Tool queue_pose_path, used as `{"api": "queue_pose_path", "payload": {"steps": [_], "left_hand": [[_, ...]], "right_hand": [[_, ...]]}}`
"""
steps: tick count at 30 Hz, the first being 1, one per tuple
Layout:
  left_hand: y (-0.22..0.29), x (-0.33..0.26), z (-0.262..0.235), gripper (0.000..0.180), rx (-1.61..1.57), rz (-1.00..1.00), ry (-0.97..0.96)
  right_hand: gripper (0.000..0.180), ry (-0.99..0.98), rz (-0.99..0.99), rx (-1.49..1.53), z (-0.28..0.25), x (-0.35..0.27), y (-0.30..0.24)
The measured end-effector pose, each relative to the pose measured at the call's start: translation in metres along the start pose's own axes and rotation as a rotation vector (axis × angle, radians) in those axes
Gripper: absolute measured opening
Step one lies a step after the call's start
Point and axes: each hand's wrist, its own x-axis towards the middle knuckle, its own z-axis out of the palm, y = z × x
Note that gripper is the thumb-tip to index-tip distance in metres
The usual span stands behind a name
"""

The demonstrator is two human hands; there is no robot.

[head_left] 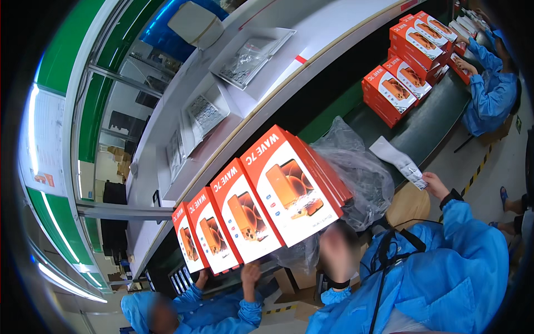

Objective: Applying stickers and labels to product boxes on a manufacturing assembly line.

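Observation:
My right hand (437, 187) pinches one end of a long white paper-like strip (396, 158) with grey print or folds near my fingers. The strip's far end reaches over the dark conveyor belt (439, 122). My left hand (338, 253) is blurred, close to the lower corner of the nearest stack of orange-and-white phone boxes (292, 183). Its fingers do not show clearly, and I cannot tell whether it touches the boxes. Crumpled clear plastic (361, 167) lies between that stack and the strip.
More phone boxes (397, 92) stand stacked along the belt, where a person in blue (492, 92) works. Another person in blue (211, 309) has hands under the nearer boxes. White trays (253, 58) of small parts sit on the shelf (317, 33). A round stool (409, 205) stands near my right arm.

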Motion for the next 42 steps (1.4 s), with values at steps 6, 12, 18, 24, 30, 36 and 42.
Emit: {"api": "queue_pose_path", "payload": {"steps": [6, 12, 18, 24, 30, 36, 42], "left_hand": [[0.017, 0.015, -0.033, 0.042, -0.043, 0.078, 0.422], [0.037, 0.039, -0.043, 0.059, -0.105, 0.110, 0.354], [0.045, 0.048, -0.053, 0.054, -0.077, -0.027, 0.400], [0.017, 0.052, -0.054, 0.043, -0.254, 0.037, 0.389], [0.000, 0.080, -0.061, 0.048, -0.771, -0.189, 0.301], [-0.003, 0.079, -0.068, 0.058, -0.753, -0.219, 0.251], [0.013, 0.089, -0.060, 0.090, -0.652, -0.251, 0.129]], "right_hand": [[0.021, -0.493, -0.187, 0.461, 0.111, -0.110, -0.109], [0.026, -0.651, -0.074, 0.737, 0.219, -0.122, -0.167], [0.022, -0.580, -0.166, 0.512, 0.325, -0.111, -0.196], [0.022, -0.796, -0.298, 0.537, 0.358, -0.091, -0.186], [0.029, -0.591, -0.351, 0.340, 0.387, -0.100, -0.190], [0.029, -0.608, -0.375, 0.233, 0.388, -0.103, -0.196], [0.025, -0.616, -0.397, 0.212, 0.386, -0.103, -0.197]]}}
